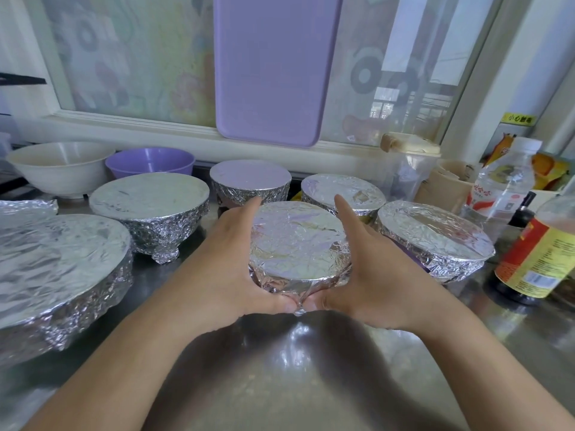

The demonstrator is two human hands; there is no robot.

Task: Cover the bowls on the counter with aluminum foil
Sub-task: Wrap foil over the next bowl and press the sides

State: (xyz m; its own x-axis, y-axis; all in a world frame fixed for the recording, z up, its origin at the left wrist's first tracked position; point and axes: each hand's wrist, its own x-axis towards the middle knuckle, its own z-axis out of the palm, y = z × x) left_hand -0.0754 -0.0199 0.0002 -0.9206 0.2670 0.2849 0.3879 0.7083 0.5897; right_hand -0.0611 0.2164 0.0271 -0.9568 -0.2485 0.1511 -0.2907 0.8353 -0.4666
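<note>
Both hands, my left hand point(239, 259) and right hand point(367, 265), cup the foil-covered bowl point(298, 244) at frame centre, thumbs pinching foil under its near rim. I judge this the crimping step; next, the bare white bowl point(59, 169) and purple bowl point(149, 163), upper left, need foil.

home kitchen: steel counter point(280, 368), bowls point(59, 169), sauce bottle point(535, 253).

L grip point(245, 259) & R grip point(367, 262) cupped inward, thumbs nearly touching.
</note>
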